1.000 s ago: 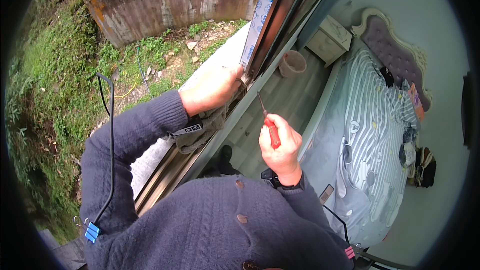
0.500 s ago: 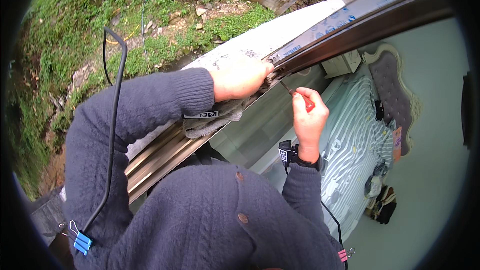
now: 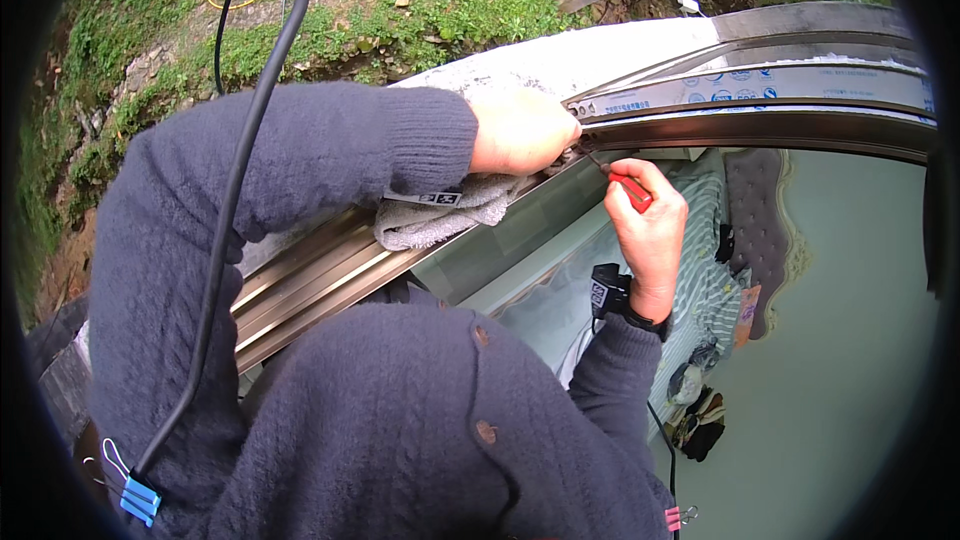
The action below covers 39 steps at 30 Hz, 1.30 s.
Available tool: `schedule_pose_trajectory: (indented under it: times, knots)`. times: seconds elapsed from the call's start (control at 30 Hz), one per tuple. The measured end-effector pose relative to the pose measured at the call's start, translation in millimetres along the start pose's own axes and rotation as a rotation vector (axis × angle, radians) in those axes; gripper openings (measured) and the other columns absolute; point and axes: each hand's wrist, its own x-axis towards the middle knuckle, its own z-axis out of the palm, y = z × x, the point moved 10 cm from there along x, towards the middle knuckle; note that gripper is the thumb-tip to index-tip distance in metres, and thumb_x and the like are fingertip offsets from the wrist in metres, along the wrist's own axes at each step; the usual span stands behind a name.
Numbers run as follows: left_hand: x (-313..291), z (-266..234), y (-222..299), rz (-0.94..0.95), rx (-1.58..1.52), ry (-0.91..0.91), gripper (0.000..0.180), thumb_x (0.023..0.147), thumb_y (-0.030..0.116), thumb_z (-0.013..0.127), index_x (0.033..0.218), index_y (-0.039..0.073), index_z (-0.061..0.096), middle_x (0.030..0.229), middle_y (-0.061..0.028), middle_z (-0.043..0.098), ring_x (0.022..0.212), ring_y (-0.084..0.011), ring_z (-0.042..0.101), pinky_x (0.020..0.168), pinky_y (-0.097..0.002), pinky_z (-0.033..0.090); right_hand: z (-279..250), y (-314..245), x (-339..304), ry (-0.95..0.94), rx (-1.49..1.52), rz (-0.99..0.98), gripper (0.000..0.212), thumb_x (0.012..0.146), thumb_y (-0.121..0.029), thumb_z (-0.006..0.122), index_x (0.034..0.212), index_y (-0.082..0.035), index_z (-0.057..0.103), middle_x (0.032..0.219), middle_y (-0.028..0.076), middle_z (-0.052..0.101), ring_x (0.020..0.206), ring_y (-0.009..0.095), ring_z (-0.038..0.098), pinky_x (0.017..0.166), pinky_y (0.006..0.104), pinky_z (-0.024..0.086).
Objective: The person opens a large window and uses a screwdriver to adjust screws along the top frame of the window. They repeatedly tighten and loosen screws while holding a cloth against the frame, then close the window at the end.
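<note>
My right hand [image 3: 650, 232] is closed around the red handle of a screwdriver [image 3: 632, 192]. The thin shaft points up and left to the lower corner of a brown metal window frame [image 3: 720, 130]. At that same corner, my left hand [image 3: 526, 130] is bent with its fingers curled in; what they hold is hidden. Blue-printed protective film [image 3: 740, 90] covers part of the frame beside it. Below my left wrist a grey towel [image 3: 440, 225] lies bunched over the window track [image 3: 310, 290].
Outside, a white ledge [image 3: 620, 50] runs along the window, with a grassy, stony slope [image 3: 380, 30] beyond. Indoors are a bed with striped bedding [image 3: 690, 280] and a tufted headboard [image 3: 757, 220]. A black cable [image 3: 235, 160] arches beside my left arm.
The view has shifted and turned, so the frame lies more level across the picture. The screwdriver is still in my right hand with its tip at the frame corner; my left hand stays there too.
</note>
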Motion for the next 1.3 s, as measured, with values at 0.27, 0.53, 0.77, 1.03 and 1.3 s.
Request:
schedule_pose_trajectory:
  times: [0.27,0.53,0.77,1.03,1.3]
  knots:
    - [-6,-4,-4,0.070,-0.043,0.061,0.021,0.087,0.019,0.057,0.101,0.007,0.068,0.084,-0.0195,0.068,0.081,-0.0379,0.068,0.072,-0.0477,0.053,-17,-16,13,-0.048,-0.244,0.012,0.022,0.078,-0.007,0.064,0.098,0.002,0.066,0.086,0.014,0.073,0.077,0.017,0.069,0.073,0.0289,0.053]
    - [-9,-6,-9,0.048,-0.048,0.064,0.021,0.083,0.017,0.060,0.100,0.009,0.069,0.084,-0.0188,0.068,0.081,-0.0384,0.067,0.072,-0.0477,0.053,2,-9,24,-0.064,-0.323,-0.066,0.024,0.076,-0.010,0.067,0.098,0.001,0.068,0.088,0.017,0.070,0.080,0.029,0.069,0.074,0.0365,0.054]
    - [-14,-9,-13,0.049,-0.084,0.081,0.022,0.082,0.016,0.060,0.100,0.007,0.069,0.083,-0.0198,0.068,0.081,-0.0382,0.068,0.073,-0.0476,0.053,12,-7,24,-0.046,-0.310,-0.131,0.020,0.078,-0.011,0.070,0.095,-0.002,0.069,0.086,0.018,0.067,0.078,0.033,0.068,0.072,0.0384,0.054]
    - [-16,-11,-13,0.032,-0.067,0.074,0.022,0.084,0.017,0.058,0.099,0.006,0.070,0.086,-0.0207,0.069,0.083,-0.0377,0.068,0.076,-0.0472,0.053,43,-8,11,-0.277,-0.039,-0.058,0.018,0.078,-0.006,0.070,0.094,0.002,0.069,0.085,0.013,0.069,0.076,0.021,0.069,0.068,0.0320,0.053]
    - [-13,-7,-17,0.079,-0.073,0.117,0.021,0.085,0.016,0.061,0.101,0.004,0.066,0.079,-0.0222,0.065,0.079,-0.0391,0.066,0.072,-0.0485,0.052,-37,-2,-25,0.104,0.237,0.073,0.015,0.083,0.000,0.068,0.097,0.003,0.067,0.084,0.005,0.068,0.074,0.008,0.061,0.066,0.0222,0.050]
